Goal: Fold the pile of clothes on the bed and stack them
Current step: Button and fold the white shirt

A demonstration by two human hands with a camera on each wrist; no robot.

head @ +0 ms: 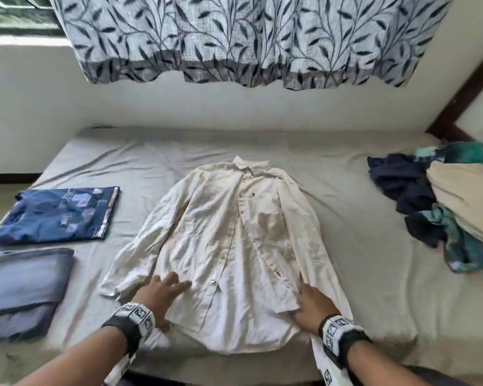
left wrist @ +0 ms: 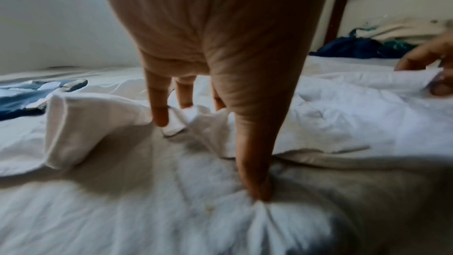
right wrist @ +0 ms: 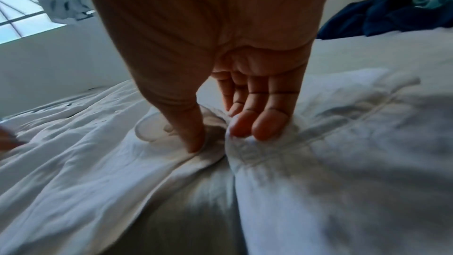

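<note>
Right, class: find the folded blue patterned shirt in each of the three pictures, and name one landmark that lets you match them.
Head view: the folded blue shirt lies at left on the bed, beside the white shirt.
Left wrist view: at the left edge, behind the white sleeve.
Right wrist view: not in it.
Shared landmark: the unfolded dark blue clothes, at right in every view.

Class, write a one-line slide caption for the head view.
Both hands, left hand and right hand, on a white shirt spread on the bed.
</note>
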